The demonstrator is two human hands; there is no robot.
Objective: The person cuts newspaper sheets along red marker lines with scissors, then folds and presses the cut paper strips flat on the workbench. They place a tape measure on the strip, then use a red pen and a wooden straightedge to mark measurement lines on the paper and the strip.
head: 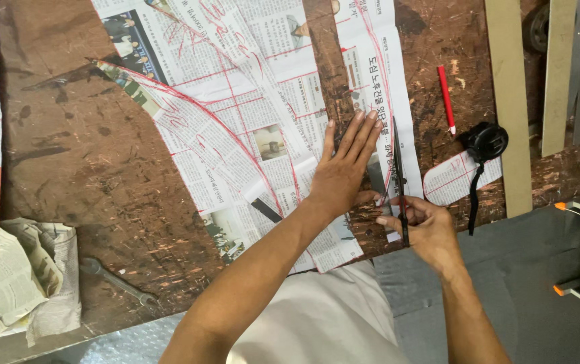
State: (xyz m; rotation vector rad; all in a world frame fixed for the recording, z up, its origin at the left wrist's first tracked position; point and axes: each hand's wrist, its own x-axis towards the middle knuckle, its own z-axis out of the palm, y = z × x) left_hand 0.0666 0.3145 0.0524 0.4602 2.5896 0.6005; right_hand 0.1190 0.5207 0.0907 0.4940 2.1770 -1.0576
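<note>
Head camera, close, straight down over worktable

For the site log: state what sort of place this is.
Probably a workshop: a worn wooden workbench, a spanner, a tape measure, and red-lined newspaper patterns being cut with scissors.

One red pencil, one wrench, one scissors, perhaps one tape measure.
</note>
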